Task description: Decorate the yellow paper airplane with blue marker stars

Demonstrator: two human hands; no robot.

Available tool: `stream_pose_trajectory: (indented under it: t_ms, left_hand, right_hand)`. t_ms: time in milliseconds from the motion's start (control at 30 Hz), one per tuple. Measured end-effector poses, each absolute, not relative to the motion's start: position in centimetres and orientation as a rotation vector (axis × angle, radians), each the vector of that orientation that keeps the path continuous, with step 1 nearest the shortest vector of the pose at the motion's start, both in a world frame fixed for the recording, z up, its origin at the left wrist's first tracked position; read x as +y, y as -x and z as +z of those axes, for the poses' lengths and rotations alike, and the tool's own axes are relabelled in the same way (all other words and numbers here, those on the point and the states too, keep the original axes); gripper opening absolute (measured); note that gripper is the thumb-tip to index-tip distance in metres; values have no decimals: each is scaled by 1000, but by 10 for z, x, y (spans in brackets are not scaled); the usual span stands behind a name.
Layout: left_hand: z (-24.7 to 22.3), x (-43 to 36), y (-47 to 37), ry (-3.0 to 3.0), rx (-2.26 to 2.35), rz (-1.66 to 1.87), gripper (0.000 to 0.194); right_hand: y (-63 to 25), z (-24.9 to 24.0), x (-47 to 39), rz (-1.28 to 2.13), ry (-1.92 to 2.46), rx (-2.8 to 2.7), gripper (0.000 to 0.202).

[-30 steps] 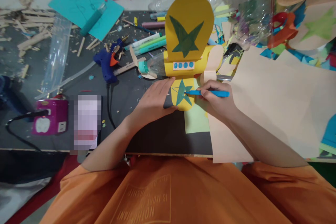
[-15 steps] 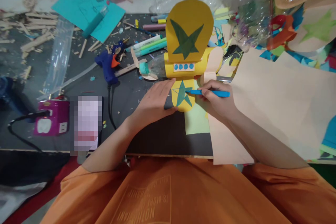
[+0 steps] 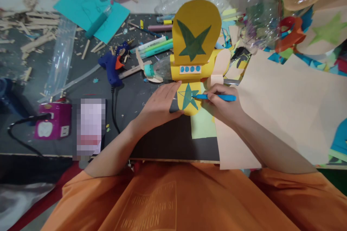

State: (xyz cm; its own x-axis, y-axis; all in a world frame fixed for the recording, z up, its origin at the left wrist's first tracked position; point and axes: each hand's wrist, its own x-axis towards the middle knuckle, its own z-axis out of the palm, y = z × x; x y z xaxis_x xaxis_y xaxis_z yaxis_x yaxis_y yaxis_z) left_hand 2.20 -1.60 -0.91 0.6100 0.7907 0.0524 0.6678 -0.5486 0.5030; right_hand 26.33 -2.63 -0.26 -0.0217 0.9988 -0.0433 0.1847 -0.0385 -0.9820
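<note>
A paper airplane model built on a plastic bottle (image 3: 162,69) lies sideways, its body wrapped in yellow paper. One rounded yellow wing (image 3: 196,11) with a dark green star rises at the back. The nearer yellow wing (image 3: 180,105) bears a star outline, mostly coloured green, with its left point still yellow. Fingers of my left hand (image 3: 162,103) lie stretched along this wing's left edge. My right hand (image 3: 223,103) grips a blue marker (image 3: 227,97), whose tip touches the star. Beneath are a pale green sheet (image 3: 203,128) and a large cream sheet (image 3: 284,104).
Left of the model lie a blue glue gun (image 3: 110,68), a phone (image 3: 90,126) and a purple power adapter (image 3: 54,119). Several markers (image 3: 155,47) lie behind. Wood sticks (image 3: 40,39), a turquoise sheet (image 3: 73,3), clear plastic bottles (image 3: 260,14) and orange scissors (image 3: 291,32) surround the work.
The marker in my right hand has shifted very slightly, its back end a little to the left. My left hand stays in place on the wing.
</note>
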Motion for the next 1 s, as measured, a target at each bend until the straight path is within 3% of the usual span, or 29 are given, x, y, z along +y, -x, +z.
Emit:
stream_pose_trajectory:
  t_ms: [1000]
  left_hand:
    - [-9, -16, -25, -2401, 1179, 361, 76]
  right_hand:
    - [-265, -1, -28, 1199, 1322, -1429, 21]
